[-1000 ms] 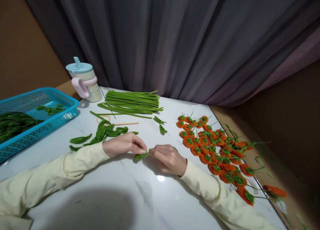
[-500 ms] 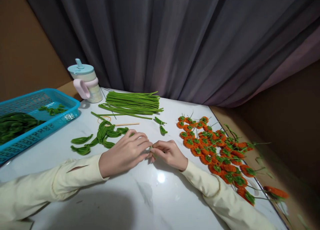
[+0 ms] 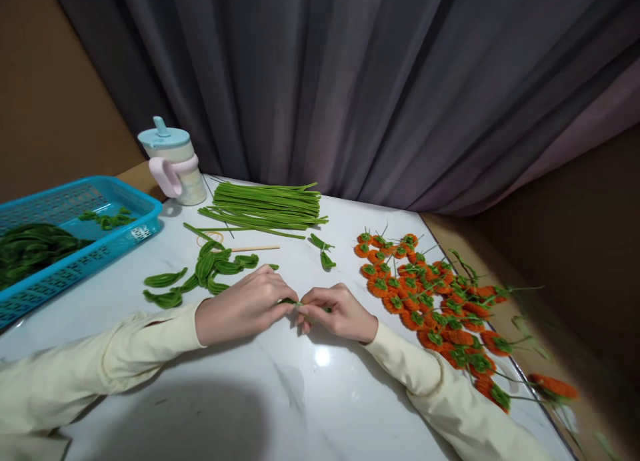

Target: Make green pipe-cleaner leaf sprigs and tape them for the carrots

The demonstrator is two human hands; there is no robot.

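My left hand (image 3: 245,304) is closed, thumb and fingertips pinching one end of a small green pipe-cleaner leaf piece (image 3: 288,301). Fingertips of my right hand (image 3: 337,312) grip the same piece from the other side, close to the left. Most of it is hidden by the fingers. Just beyond my left hand lies a loose pile of green pipe-cleaner leaves (image 3: 206,264). A joined pair of leaves (image 3: 326,259) rests beyond my right hand.
A bundle of green pipe cleaners (image 3: 267,207) lies at the back, near a thin wooden stick (image 3: 255,249). Orange pipe-cleaner persimmons (image 3: 413,284) crowd the right side. At left stand a blue basket (image 3: 115,237) holding green pieces and a lidded cup (image 3: 175,164).
My left hand has shifted slightly, its fingers folding in more. A bit more of the green piece now shows between the two hands. My right hand has barely moved.
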